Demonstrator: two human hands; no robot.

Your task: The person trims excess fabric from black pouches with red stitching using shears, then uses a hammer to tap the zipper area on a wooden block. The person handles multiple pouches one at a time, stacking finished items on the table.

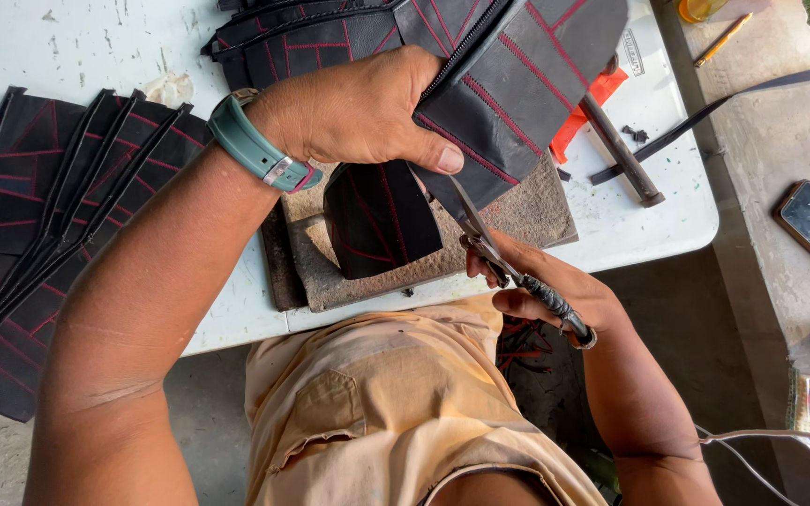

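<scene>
Closest in, right hand (555,290) is gripping scissors (508,262) (fingers through handles), blades meeting the black stitched piece (508,94) that left hand (358,112) is pinching.

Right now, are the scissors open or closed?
Nearly closed. The scissors in the right hand show blades together as one thin point against the edge of the black stitched piece, which the left hand holds.

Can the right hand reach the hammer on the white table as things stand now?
Probably not at once. The right hand is busy holding the scissors, which are cutting the black stitched piece. The hammer lies close beyond, with nothing between.
</scene>
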